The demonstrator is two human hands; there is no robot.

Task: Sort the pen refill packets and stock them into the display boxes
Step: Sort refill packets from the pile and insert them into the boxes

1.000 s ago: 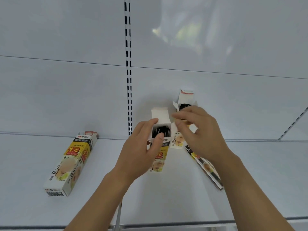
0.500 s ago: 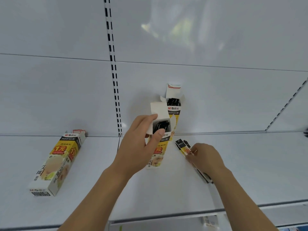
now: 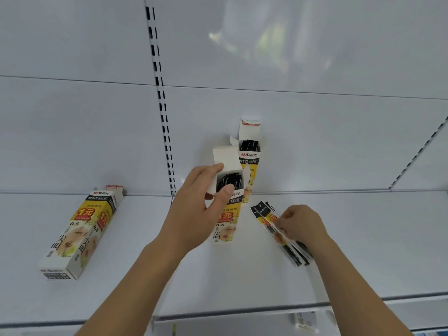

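Your left hand gripped the open box near its top, thumb across the front edge and fingers round the back, holding it upright on the shelf with the flap raised. Dark packet ends showed inside the mouth; it looked partly filled. Your right hand was down on the loose packets lying fanned on the shelf just right of the box, fingertips pinching at the upper part of the bunch. How many packets that grip actually held, you could not tell from this view.

Second open box stood behind the held one, against the back panel, its flap up and dark packets showing at its mouth. A third box lay on its side well to the left, apparently shut.

Step in hand, as judged: picking up the next packet or few for the held box. Next move would call for lifting them clear of the rest, turning them on end, and lining them with the narrow opening while your left kept the box steady and the flap clear.
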